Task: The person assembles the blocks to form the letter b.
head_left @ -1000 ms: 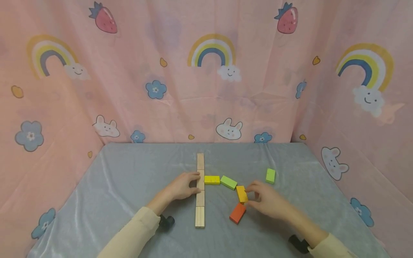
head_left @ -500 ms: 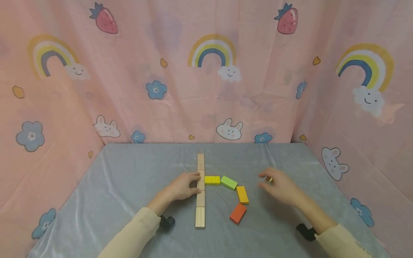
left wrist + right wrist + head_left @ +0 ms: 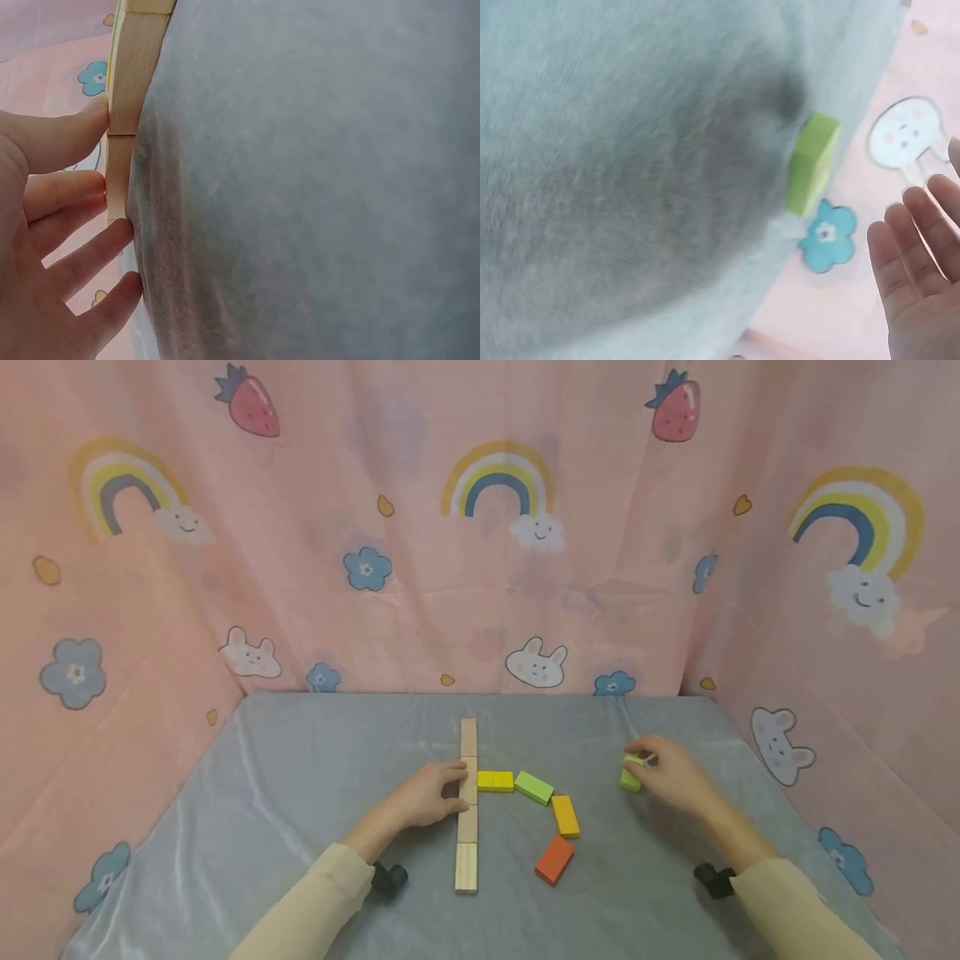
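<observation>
Plain wooden blocks (image 3: 467, 822) lie end to end in a straight row on the grey cloth. My left hand (image 3: 431, 795) rests at the row's left side, thumb and fingertips touching the wood; the left wrist view shows its fingers (image 3: 97, 255) spread and fairly straight. From the row a curve of coloured blocks runs right: yellow (image 3: 495, 782), light green (image 3: 533, 787), orange-yellow (image 3: 566, 817), then a red-orange block (image 3: 554, 861). My right hand (image 3: 675, 774) hovers at a separate light green block (image 3: 810, 169), partly covering it in the head view. Its fingers look straight and apart from the block in the right wrist view.
Grey cloth (image 3: 315, 777) covers the table. Pink printed curtains (image 3: 420, 610) enclose the back and both sides. A black wrist device (image 3: 389, 878) sits under the left cuff, another (image 3: 714, 881) by the right cuff.
My right hand has left the orange-yellow block in the curve and moved right and away to the separate green block. My left hand stays at the wooden row.
</observation>
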Available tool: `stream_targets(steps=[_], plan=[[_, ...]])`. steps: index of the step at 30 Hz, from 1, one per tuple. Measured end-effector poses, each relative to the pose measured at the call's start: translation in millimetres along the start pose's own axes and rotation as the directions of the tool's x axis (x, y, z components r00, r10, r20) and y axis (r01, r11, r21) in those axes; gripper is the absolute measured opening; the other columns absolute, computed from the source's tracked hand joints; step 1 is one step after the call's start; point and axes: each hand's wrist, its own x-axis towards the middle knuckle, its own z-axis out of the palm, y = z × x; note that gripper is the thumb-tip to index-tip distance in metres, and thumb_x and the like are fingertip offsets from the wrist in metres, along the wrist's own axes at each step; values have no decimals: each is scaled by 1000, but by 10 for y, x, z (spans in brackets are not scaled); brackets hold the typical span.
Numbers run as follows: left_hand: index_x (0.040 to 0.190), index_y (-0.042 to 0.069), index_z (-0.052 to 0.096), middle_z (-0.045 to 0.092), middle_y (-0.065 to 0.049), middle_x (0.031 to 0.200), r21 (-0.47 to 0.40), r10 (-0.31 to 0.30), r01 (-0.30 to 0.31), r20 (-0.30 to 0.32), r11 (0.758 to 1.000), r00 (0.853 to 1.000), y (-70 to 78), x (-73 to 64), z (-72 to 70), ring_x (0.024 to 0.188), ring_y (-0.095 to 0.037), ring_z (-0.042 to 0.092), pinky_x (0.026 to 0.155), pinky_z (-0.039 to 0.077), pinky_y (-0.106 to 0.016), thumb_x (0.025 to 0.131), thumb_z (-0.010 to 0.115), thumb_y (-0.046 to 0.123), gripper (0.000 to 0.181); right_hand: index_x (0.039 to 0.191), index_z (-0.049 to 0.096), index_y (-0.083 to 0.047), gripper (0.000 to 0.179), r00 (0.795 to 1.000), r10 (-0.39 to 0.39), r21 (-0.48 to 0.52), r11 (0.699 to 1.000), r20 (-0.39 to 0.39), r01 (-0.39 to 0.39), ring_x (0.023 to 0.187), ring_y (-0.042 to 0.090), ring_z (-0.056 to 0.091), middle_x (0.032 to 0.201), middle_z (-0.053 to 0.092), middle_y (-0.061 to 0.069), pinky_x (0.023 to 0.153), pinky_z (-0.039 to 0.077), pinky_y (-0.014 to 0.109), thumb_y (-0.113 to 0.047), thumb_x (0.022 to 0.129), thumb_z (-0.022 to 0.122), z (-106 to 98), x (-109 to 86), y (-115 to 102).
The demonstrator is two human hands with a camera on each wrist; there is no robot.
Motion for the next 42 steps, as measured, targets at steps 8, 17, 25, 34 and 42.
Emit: stream_targets(steps=[8, 17, 25, 34, 42], plan=[[143, 3, 57, 52, -11, 151, -8, 11, -11, -8, 1000, 1000, 23, -2, -19, 141, -36, 45, 116, 37, -52, 93, 76, 24, 57, 126, 64, 8, 39, 999, 21, 10, 1000, 29, -21, 116, 49, 58, 129, 61, 29, 96, 49, 63, -20, 100, 65, 53, 103, 222], [144, 4, 57, 51, -9, 152, 3, 4, -4, -2, 1000, 1000, 8, -8, 3, 142, -36, 44, 116, 37, -52, 94, 75, 26, 58, 129, 61, 10, 42, 993, 41, 44, 998, 111, -46, 114, 47, 60, 127, 63, 28, 94, 52, 60, -21, 100, 65, 105, 65, 339], [144, 3, 57, 51, -9, 152, 0, 6, -6, -1, 1000, 1000, 13, -11, 4, 142, -35, 43, 116, 36, -51, 94, 75, 25, 58, 125, 64, 10, 39, 997, 7, 75, 997, 75, -13, 108, 42, 63, 121, 66, 24, 91, 54, 58, -15, 96, 70, 95, -37, 403], [144, 3, 57, 51, -10, 152, 0, -1, 1, 0, 1000, 1000, 1, -21, -8, 142, -35, 43, 116, 36, -51, 94, 76, 25, 58, 124, 64, 10, 43, 993, 38, 47, 998, 109, -44, 101, 35, 62, 119, 65, 23, 80, 55, 48, -11, 89, 76, 125, -18, 434], [145, 4, 56, 50, -9, 153, 24, 11, -11, 7, 1000, 1000, -4, -9, -6, 142, -34, 43, 117, 36, -51, 94, 74, 27, 58, 118, 67, 9, 38, 991, 46, 44, 998, 127, -52, 98, 32, 61, 113, 65, 20, 81, 55, 50, -11, 88, 78, 101, -51, 414]])
